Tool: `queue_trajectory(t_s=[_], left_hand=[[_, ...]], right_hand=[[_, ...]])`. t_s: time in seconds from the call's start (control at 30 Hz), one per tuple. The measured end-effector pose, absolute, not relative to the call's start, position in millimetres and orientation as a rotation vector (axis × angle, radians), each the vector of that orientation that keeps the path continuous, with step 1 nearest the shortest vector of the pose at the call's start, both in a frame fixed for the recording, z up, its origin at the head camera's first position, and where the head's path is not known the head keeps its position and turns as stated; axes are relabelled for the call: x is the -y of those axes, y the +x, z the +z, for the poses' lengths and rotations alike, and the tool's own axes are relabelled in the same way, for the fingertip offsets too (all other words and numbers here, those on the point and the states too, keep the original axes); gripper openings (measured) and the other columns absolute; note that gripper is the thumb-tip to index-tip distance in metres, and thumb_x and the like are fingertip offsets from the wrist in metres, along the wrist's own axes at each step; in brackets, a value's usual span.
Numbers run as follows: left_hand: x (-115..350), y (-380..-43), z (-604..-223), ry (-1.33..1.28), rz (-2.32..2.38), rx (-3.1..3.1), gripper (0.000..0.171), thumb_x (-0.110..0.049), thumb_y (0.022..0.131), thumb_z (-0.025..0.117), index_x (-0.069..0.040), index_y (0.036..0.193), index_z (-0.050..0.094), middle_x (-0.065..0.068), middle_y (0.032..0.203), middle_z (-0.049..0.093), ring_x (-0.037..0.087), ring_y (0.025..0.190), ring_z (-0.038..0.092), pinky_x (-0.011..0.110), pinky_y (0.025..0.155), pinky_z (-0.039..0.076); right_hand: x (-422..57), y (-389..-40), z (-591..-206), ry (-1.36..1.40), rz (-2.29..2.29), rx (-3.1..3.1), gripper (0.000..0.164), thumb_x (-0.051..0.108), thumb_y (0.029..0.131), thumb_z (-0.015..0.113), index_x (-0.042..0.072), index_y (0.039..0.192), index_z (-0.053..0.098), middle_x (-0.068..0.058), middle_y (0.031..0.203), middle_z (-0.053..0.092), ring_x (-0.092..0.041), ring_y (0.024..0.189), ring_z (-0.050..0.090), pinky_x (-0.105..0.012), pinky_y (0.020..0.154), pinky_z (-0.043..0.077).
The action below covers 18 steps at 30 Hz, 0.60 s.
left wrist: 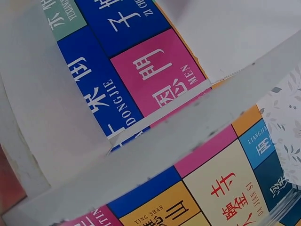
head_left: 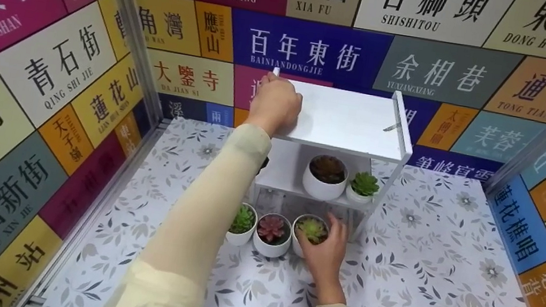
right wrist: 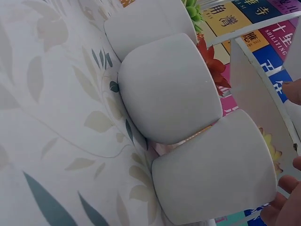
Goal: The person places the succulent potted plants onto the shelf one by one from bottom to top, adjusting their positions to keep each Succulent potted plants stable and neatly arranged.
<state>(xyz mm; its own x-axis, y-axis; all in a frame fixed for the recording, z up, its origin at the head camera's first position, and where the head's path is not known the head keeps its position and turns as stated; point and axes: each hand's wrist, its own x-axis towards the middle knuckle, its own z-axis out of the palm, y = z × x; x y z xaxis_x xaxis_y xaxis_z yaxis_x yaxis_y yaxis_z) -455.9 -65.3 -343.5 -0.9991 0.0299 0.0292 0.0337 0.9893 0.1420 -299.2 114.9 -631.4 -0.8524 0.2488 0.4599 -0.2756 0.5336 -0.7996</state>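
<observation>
My left hand grips the upper left end of a white two-tier shelf. In the left wrist view the shelf's white panel crosses close up, and the hand is mostly out of sight. My right hand is spread over a white pot with a yellow-green succulent. Its fingers are by the rim on one side, and the thumb stands apart from the pot on the other. A pot with a dark red succulent and one with a green succulent stand in line to its left.
On the shelf's lower tier stand a larger pot with a brown succulent and a small pot with a green succulent. A leaf-patterned cloth covers the table. Colourful sign panels surround it.
</observation>
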Motion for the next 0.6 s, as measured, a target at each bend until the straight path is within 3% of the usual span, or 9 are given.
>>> queue_trajectory(t_s=[0.37, 0.6], left_hand=[[66.1, -454.9, -344.1, -0.091, -0.160, 3.086, 0.073, -0.036, 0.115, 0.028, 0.022, 0.159, 0.018, 0.034, 0.169, 0.028, 0.045, 0.160, 0.030, 0.050, 0.131, 0.030], [65.6, -456.0, -341.0, 0.044, -0.372, 3.124, 0.076, -0.041, 0.114, 0.031, 0.014, 0.164, 0.015, 0.027, 0.175, 0.019, 0.039, 0.165, 0.020, 0.048, 0.135, 0.021]], right_hand=[[-113.5, -295.6, -639.7, -0.024, 1.314, 2.287, 0.086, 0.030, 0.072, 0.096, 0.000, 0.142, 0.058, -0.024, 0.133, 0.058, -0.042, 0.127, 0.055, -0.061, 0.109, 0.047], [-115.8, -294.8, -641.2, -0.052, 1.325, 2.355, 0.093, 0.033, 0.073, 0.096, -0.001, 0.147, 0.053, -0.025, 0.135, 0.055, -0.043, 0.127, 0.055, -0.061, 0.111, 0.046]])
